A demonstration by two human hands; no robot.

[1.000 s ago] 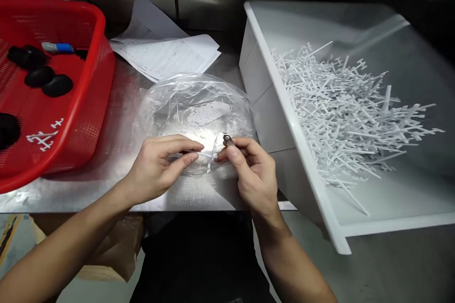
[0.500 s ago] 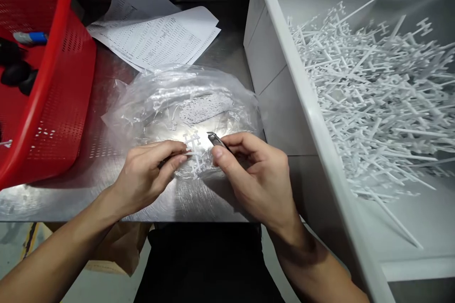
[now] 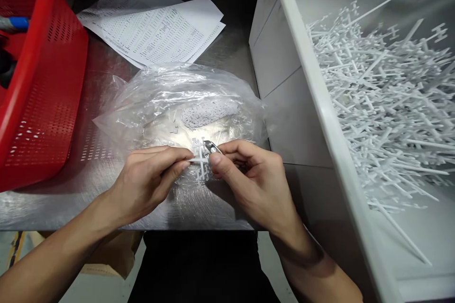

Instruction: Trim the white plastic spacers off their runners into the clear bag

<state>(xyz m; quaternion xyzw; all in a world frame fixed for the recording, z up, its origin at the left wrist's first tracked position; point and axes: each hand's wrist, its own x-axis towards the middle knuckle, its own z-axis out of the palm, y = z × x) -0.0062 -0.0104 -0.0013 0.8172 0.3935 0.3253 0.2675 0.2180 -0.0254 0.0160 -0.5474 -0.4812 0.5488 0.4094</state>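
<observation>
My left hand [image 3: 152, 173] pinches the stem of a white plastic sprue [image 3: 201, 161], a thin branching frame with small pieces at its ends. In my right hand [image 3: 252, 180] is a metal nail clipper [image 3: 212, 147], its jaws beside the upper branch of the sprue; whether they touch it I cannot tell. Below both hands a clear plastic bag [image 3: 142, 104] lies spread on the metal table. Inside it a heap of tiny white pieces [image 3: 209, 112] shows, and a few single bits lie to its left.
A red perforated basket [image 3: 67, 75] stands at the left with dark objects and a blue-and-grey item in it. Printed sheets [image 3: 159, 28] lie behind the bag. A high-walled white bin [image 3: 313, 85] on the right holds a pile of white sprues [image 3: 391, 104].
The clipper jaws have come closer to the sprue's upper branch. The sprue has shifted slightly right in my left hand's pinch. The whole view has also moved a little.
</observation>
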